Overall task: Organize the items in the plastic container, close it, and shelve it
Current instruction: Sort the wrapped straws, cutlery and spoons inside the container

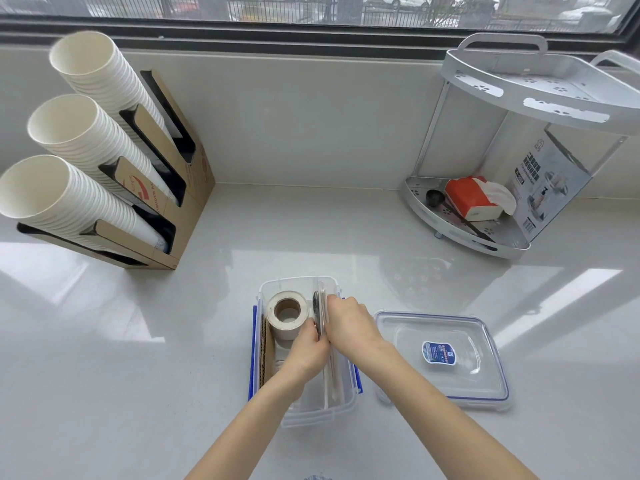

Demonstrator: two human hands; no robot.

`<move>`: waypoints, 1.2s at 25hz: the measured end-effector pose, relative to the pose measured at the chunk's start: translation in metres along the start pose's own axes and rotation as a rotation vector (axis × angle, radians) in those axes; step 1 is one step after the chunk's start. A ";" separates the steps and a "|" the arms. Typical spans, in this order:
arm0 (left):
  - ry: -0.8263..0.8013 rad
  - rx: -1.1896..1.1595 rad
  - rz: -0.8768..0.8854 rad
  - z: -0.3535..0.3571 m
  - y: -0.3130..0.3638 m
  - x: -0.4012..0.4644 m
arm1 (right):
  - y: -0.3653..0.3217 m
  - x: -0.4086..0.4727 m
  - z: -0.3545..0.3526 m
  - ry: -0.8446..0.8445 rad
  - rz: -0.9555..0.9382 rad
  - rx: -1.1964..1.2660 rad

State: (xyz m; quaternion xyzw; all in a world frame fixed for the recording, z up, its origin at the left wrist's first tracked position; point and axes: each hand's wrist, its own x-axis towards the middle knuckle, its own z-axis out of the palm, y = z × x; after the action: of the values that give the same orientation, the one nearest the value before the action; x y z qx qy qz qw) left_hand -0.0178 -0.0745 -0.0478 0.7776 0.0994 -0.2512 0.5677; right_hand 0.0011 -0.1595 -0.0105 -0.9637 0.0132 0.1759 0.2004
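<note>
A clear plastic container (313,415) with blue clips stands open on the counter in front of me. Inside it, a white roll of tape (287,313) stands at the far left, with a strip of brown corrugated cardboard (265,358) along the left wall. A bundle of wrapped cutlery and straws (322,310) stands on edge along the right side. My left hand (308,351) and my right hand (349,323) both press on this bundle from either side. The container's clear lid (443,358), with a blue label, lies flat on the counter just to the right.
A two-tier white corner shelf (540,95) stands at the back right; its lower tier holds a red tissue pack (471,199), a black scoop and a printed box. A cardboard dispenser with three stacks of paper cups (86,150) stands at the left.
</note>
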 end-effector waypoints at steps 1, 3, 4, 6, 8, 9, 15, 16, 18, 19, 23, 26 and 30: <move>-0.017 -0.028 -0.016 -0.001 0.001 -0.002 | -0.002 -0.002 0.000 -0.021 0.001 -0.036; -0.073 -0.088 -0.057 -0.002 -0.002 -0.004 | -0.003 -0.004 0.003 -0.036 0.001 -0.085; -0.097 -0.099 -0.070 -0.003 -0.003 -0.004 | -0.004 -0.004 0.004 -0.035 0.001 -0.104; -0.129 -0.108 -0.066 -0.004 -0.006 -0.005 | -0.004 -0.005 0.007 -0.030 0.003 -0.122; -0.132 -0.110 -0.056 -0.004 -0.006 -0.005 | -0.003 -0.007 0.007 -0.028 0.002 -0.128; -0.125 -0.110 -0.056 -0.004 -0.006 -0.005 | -0.003 -0.008 0.008 -0.026 -0.005 -0.128; -0.138 -0.083 -0.114 -0.006 -0.004 -0.009 | 0.008 -0.006 0.012 0.000 -0.030 0.024; -0.138 -0.071 -0.126 -0.006 -0.004 -0.008 | 0.011 -0.004 0.014 0.017 -0.030 0.095; -0.131 -0.025 -0.115 -0.007 -0.004 -0.009 | 0.017 -0.005 0.017 0.053 -0.023 0.249; -0.126 0.001 -0.108 -0.007 -0.003 -0.010 | 0.019 -0.006 0.017 0.068 -0.021 0.309; -0.112 0.004 -0.059 -0.012 0.009 -0.014 | 0.028 -0.011 0.014 0.141 -0.015 0.453; -0.108 -0.023 -0.054 -0.018 0.014 -0.016 | 0.033 -0.011 0.011 0.183 -0.009 0.487; -0.074 0.010 -0.017 -0.024 0.017 -0.020 | 0.042 -0.012 0.008 0.199 0.036 0.533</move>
State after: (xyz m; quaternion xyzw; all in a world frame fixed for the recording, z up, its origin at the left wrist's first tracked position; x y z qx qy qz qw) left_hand -0.0203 -0.0550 -0.0184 0.7698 0.0837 -0.2853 0.5648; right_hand -0.0171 -0.1952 -0.0287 -0.8892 0.0956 0.0742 0.4411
